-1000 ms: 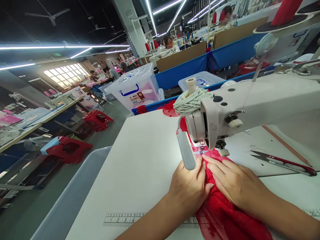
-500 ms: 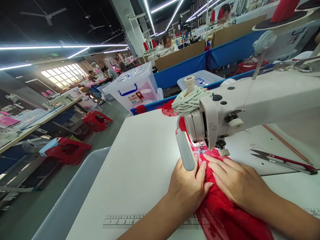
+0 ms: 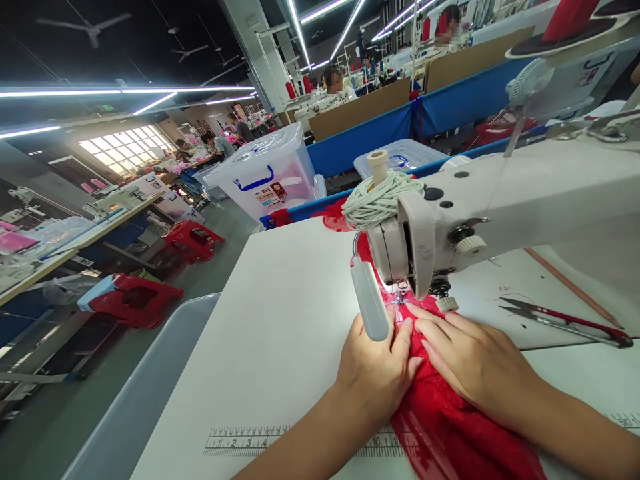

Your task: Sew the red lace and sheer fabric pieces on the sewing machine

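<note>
Both hands have advanced slightly toward the needle. Left hand and right hand lie flat, fingers together, pressing red lace fabric on the white sewing table. Printed ruler reads 1–4.

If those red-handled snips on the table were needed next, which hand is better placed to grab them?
Probably the right hand: the red-handled metal snips lie on its side, while the left hand presses the red lace fabric farther away.

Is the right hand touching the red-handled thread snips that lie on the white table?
Apart. The head view shows the right hand flat on the red lace fabric, with bare white table between it and the red-handled thread snips.
</note>
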`<state>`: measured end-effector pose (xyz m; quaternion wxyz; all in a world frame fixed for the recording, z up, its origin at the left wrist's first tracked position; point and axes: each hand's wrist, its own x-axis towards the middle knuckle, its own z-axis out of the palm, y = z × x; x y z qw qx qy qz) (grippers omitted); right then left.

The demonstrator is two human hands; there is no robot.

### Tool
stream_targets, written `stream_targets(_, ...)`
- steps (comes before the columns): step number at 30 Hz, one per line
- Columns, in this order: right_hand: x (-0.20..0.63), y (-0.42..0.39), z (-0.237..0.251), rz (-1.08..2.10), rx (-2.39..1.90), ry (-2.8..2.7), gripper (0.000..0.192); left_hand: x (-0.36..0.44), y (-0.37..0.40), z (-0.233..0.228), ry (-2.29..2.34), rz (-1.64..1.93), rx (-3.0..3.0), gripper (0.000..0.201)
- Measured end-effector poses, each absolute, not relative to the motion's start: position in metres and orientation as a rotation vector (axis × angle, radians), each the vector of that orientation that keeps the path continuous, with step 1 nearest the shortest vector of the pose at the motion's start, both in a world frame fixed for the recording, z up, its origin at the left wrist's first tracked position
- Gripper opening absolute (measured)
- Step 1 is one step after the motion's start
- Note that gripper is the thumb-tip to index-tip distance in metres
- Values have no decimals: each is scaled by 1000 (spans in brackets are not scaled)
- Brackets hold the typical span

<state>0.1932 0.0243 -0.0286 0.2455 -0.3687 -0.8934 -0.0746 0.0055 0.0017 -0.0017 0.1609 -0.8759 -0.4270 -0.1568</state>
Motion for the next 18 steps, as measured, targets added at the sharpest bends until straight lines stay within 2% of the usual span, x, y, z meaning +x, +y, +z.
stream_targets(18,188,26,-27,-187,-1074,-2425,31,4,4,-1,-1249,-450,-2519,29)
